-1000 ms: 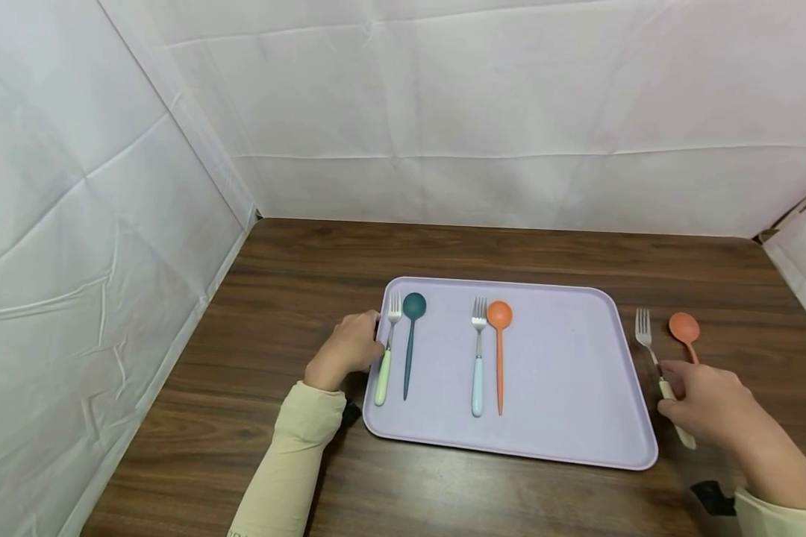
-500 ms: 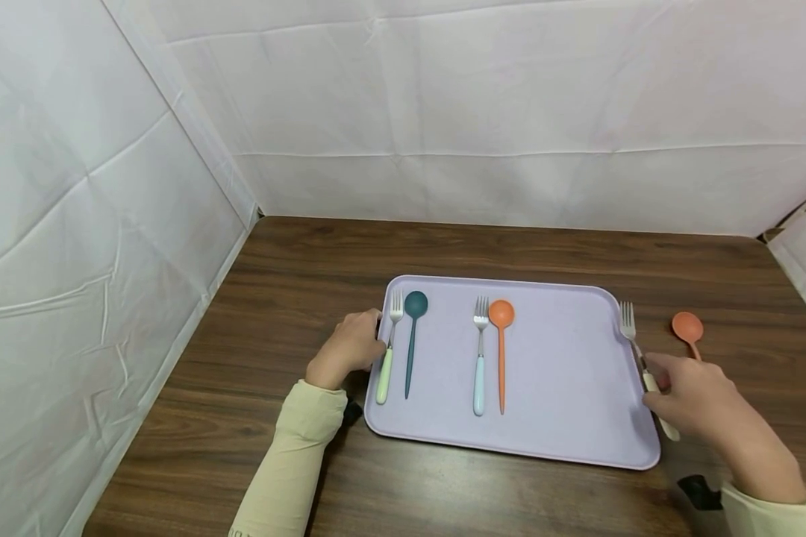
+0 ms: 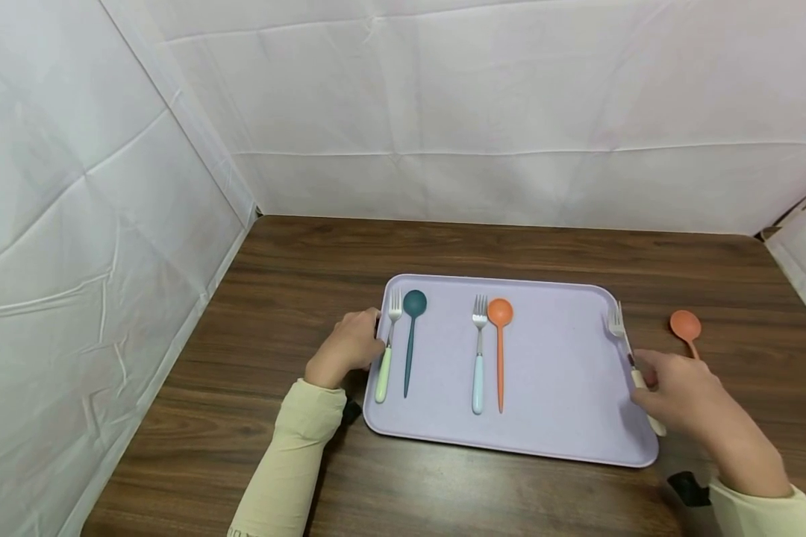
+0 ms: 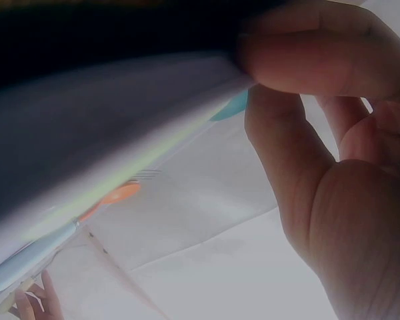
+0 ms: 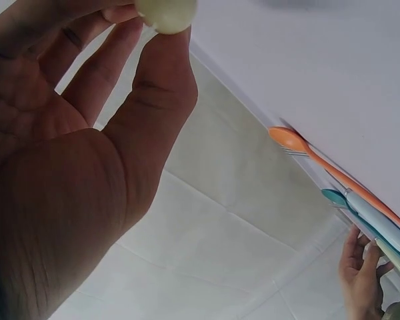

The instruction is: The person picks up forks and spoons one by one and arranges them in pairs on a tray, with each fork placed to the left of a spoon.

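Note:
My right hand point(image 3: 678, 391) pinches a fork point(image 3: 616, 322) by its cream handle, over the right rim of a lilac tray point(image 3: 564, 373). In the right wrist view, the rounded handle end point(image 5: 168, 15) shows between thumb and finger. At the tray's left edge, my left hand point(image 3: 349, 343) holds the rim between thumb and fingers, as the left wrist view shows. On the tray's left side lie a green-handled fork point(image 3: 383, 373) and a dark teal spoon point(image 3: 414, 303). Nearer its middle are a light-blue-handled fork point(image 3: 478, 380) and an orange spoon point(image 3: 500, 350).
Another orange spoon point(image 3: 685, 325) lies on the wooden table point(image 3: 510, 500) right of the tray, its handle partly behind my right hand. White sheeting point(image 3: 403, 112) hangs along the table's back and sides.
My right hand has carried the cream-handled fork leftward, from the table beside the tray to over its right rim. The left hand has stayed at the left edge.

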### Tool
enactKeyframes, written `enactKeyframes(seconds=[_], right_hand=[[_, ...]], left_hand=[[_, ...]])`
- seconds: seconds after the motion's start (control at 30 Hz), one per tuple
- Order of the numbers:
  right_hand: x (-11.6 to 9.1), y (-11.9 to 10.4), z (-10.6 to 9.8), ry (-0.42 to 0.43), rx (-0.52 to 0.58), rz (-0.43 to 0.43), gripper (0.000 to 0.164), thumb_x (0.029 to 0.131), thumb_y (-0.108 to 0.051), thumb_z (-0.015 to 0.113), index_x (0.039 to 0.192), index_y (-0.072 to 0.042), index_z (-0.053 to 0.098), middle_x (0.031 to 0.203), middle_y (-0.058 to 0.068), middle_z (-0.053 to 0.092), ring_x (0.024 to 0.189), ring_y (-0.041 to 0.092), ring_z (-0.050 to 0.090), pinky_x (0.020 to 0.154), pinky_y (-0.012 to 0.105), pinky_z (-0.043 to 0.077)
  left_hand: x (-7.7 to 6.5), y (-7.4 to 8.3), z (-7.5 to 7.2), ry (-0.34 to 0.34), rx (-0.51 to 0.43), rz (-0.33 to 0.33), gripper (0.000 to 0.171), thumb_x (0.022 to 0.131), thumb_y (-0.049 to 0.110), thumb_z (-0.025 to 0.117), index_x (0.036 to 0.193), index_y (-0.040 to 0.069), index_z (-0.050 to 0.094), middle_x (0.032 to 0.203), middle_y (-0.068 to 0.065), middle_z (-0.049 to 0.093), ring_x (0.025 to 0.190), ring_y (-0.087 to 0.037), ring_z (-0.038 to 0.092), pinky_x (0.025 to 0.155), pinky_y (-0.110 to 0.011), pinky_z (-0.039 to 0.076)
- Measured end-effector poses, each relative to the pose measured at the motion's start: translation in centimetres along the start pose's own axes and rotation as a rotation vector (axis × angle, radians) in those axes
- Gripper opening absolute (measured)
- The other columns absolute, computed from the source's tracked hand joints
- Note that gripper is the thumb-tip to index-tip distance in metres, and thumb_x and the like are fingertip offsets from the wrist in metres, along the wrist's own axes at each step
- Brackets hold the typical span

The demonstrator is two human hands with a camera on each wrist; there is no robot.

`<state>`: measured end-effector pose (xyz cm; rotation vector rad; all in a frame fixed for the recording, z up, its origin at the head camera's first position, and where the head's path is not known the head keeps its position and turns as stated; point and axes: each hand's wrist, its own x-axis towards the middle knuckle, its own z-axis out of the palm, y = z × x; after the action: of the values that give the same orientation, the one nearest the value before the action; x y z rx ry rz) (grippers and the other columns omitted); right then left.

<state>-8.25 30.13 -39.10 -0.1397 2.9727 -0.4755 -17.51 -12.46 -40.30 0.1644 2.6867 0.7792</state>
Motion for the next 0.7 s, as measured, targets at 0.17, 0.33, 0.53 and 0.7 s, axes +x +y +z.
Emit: enactKeyframes(seconds=[0.17,0.33,0.53,0.7], right_hand=[[0.1,-0.3,0.3,0.021,-0.002,-0.031,0.053,0.071,-0.014,0.067,0.114,0.013,0.054,0.067,0.0,0.046,0.058,0.016,0.042,0.048,0.032,0.032],[0.4,-0.8,0.4,0.027,0.015,-0.055,0.051,0.069,-0.01,0.066,0.112,0.015,0.054,0.066,0.0,0.048,0.057,0.015,0.043,0.05,0.031,0.035],[0.6,-1.2,0.5,0.01,0.013,-0.044,0.05,0.069,-0.011,0.065,0.112,0.014,0.055,0.072,0.003,0.055,0.062,0.018,0.049,0.052,0.033,0.038],[0.5,-1.4,0.8,-0.001,0.039,-0.027,0.053,0.07,-0.01,0.066,0.114,0.015,0.053,0.074,0.006,0.056,0.063,0.019,0.049,0.051,0.032,0.039]], left_hand=[[0.0,0.0,0.0,0.002,0.006,0.004,0.033,0.085,0.005,0.057,0.117,0.001,0.053,0.084,-0.012,0.056,0.052,-0.016,0.057,0.045,-0.027,0.047],[0.0,0.1,0.0,-0.002,0.005,0.001,0.033,0.085,0.005,0.057,0.117,0.001,0.053,0.084,-0.012,0.056,0.051,-0.015,0.058,0.044,-0.026,0.047],[0.1,0.0,0.0,0.011,0.012,0.012,0.033,0.084,0.005,0.058,0.116,0.001,0.054,0.086,-0.012,0.056,0.054,-0.016,0.057,0.045,-0.026,0.047],[0.1,0.0,0.0,0.014,0.02,0.022,0.034,0.083,0.005,0.058,0.117,0.002,0.054,0.088,-0.011,0.057,0.056,-0.017,0.057,0.046,-0.026,0.047]])
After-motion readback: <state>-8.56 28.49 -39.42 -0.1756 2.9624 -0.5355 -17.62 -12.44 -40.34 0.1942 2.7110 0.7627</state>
